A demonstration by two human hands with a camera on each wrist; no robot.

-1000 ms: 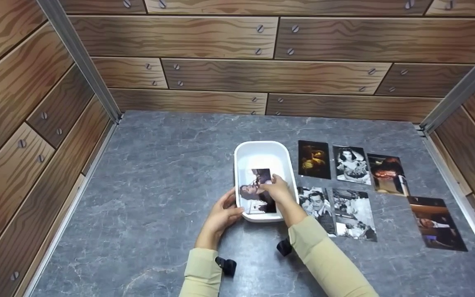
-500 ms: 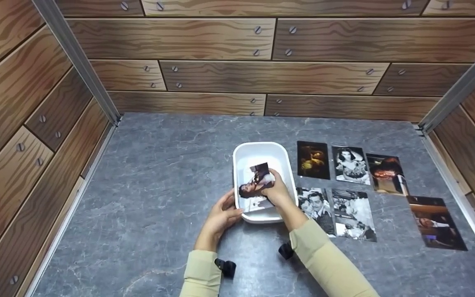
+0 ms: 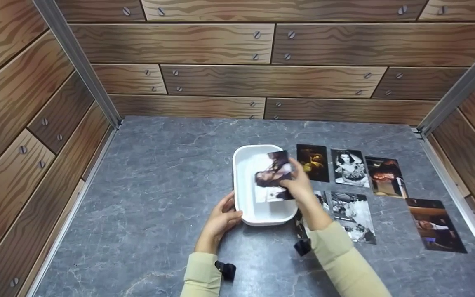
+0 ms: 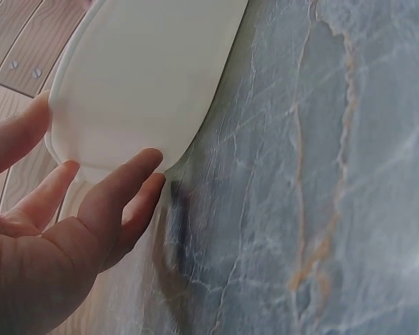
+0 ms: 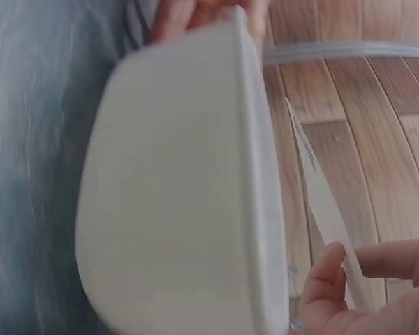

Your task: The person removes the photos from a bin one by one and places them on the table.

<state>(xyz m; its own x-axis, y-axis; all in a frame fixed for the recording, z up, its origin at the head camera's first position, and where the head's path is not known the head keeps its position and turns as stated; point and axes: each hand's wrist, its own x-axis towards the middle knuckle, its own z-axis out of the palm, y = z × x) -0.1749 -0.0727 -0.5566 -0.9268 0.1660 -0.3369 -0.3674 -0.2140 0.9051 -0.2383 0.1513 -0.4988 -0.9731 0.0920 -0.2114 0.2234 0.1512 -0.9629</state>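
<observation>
My right hand pinches a photo print between thumb and fingers, above the white plastic tub. The print shows a person in colour and overlaps the tub's right rim in the head view. Seen from the right wrist, the photo is nearly edge-on, its pale back showing beside the tub wall. At the tub's near left corner rests my left hand, its thumb at the rim. The left wrist view has those loosely extended fingers touching the tub's outer wall.
Right of the tub, several photos lie flat on the grey marbled table. Among them are a dark one, a black-and-white portrait and one set apart at right. My right forearm covers part of another. Wood-patterned walls enclose the table.
The right hand has lifted the photo from inside the tub and moved it up and right, towards the rim. My left hand has stayed at the tub's corner.
</observation>
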